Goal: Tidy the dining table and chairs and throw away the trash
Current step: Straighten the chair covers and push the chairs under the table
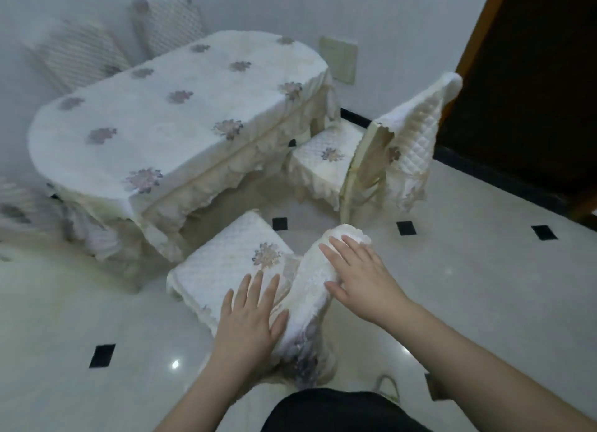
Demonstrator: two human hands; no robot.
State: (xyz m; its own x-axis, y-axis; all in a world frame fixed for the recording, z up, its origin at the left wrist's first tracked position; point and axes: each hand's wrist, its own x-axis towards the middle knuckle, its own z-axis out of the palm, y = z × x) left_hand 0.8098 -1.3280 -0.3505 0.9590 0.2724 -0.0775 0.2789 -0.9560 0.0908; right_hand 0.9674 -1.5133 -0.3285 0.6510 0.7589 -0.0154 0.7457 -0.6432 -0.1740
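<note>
While pressed flat, fingers straight and spread: left hand (248, 315) on the front edge of the near chair (226, 263), palm down on the quilted seat cover beside its folded-over backrest cover (315, 289). Right hand (358, 270) likewise released, fingers extended, laid on top of that backrest cover, thumb against its side; nothing grasped by either. Both forearms reaching forward from the lower edge of view. Beyond: oval desk (168, 118) under a flowered cloth, and a second chair (329, 160) tucked at its right end.
</note>
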